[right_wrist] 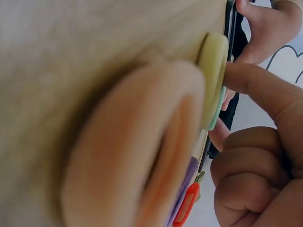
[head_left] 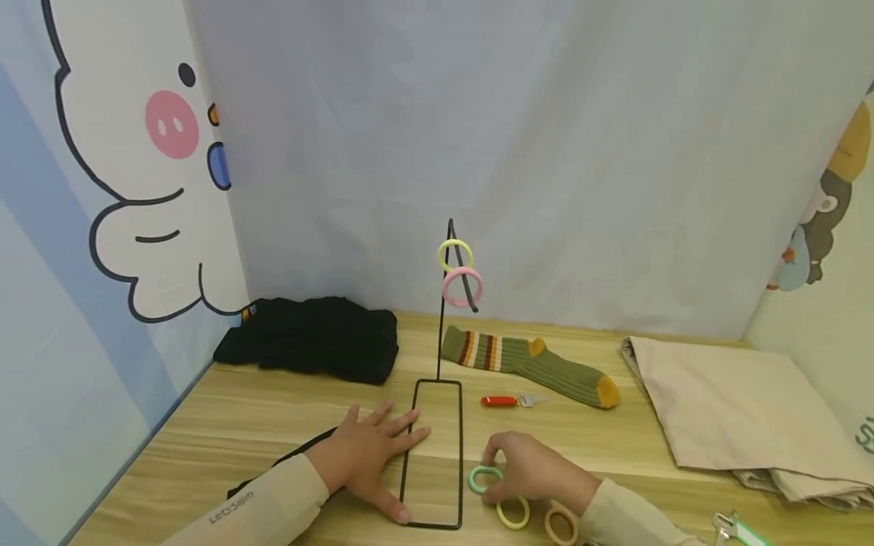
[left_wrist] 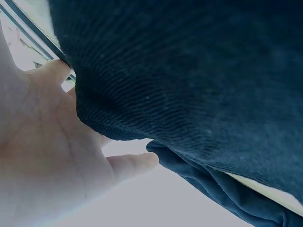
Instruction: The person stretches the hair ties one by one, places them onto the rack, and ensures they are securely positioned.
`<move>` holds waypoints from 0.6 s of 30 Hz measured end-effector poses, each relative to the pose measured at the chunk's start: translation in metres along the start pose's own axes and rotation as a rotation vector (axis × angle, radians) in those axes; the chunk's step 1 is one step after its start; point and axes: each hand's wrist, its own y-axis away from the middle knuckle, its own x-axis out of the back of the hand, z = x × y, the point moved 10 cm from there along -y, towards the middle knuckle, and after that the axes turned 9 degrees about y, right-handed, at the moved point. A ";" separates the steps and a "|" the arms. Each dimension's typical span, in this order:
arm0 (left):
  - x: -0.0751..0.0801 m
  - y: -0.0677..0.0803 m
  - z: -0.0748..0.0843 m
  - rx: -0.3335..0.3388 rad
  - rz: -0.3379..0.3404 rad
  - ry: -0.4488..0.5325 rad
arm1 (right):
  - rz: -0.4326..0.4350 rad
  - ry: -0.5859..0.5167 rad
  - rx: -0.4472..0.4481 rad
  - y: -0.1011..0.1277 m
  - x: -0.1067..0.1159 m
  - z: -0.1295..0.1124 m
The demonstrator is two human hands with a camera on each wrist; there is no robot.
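Near the table's front edge, my left hand [head_left: 372,455] lay flat on the wire stand's base [head_left: 433,453] while my right hand [head_left: 529,472] pinched the green ring [head_left: 483,479], apparently mid-pickup; lifting it onto the hook seemed next.

A striped green sock [head_left: 529,365] is laid on the table [head_left: 225,425]. Left of the sock, a black garment [head_left: 314,337] is bunched; right of it, a beige cloth [head_left: 730,413] is folded; just before it, a red-handled tool [head_left: 508,400] is seen.
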 end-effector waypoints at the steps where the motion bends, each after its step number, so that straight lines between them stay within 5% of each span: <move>1: 0.000 0.000 0.000 0.000 -0.001 0.000 | 0.004 0.010 0.003 0.000 0.000 -0.001; 10: -0.001 0.000 0.000 0.017 -0.002 0.000 | 0.071 -0.001 0.086 0.012 0.029 -0.030; 18: -0.001 0.001 0.000 0.027 -0.008 -0.005 | 0.267 0.035 0.196 0.046 0.082 -0.083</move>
